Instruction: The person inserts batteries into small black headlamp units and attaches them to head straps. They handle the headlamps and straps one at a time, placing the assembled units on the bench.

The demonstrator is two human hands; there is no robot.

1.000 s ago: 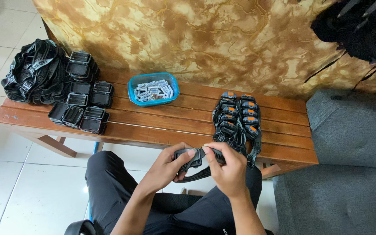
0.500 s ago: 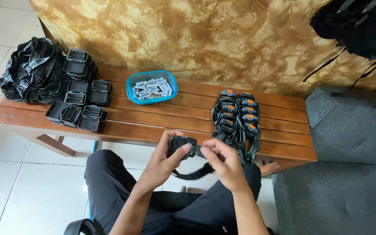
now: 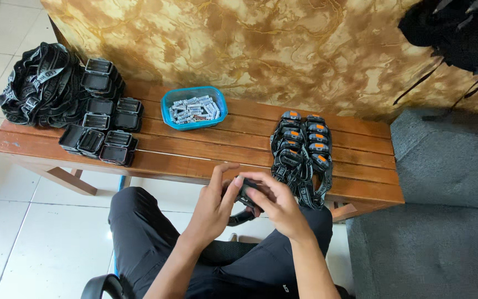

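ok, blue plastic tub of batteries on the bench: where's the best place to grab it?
Probably the near long rim of the blue plastic tub, from above and the front. It sits upright and open-topped on the wooden slatted bench, apart from other things, so both long sides are free.

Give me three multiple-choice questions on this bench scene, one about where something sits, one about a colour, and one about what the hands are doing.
1. Where does the blue plastic tray of small grey batteries sit on the slatted wooden bench?
A. Near the back, left of the middle
B. At the far right end
C. On the floor

2. What colour marks the row of finished black headlamps?
A. Green
B. Orange
C. White

3. What do the left hand and right hand hold?
A. Nothing
B. One black headlamp with a strap, gripped by both
C. The tray

Answers: 1 A, it stands near the wall, left of centre. 2 B, orange patches show on them. 3 B, both hands close around it.
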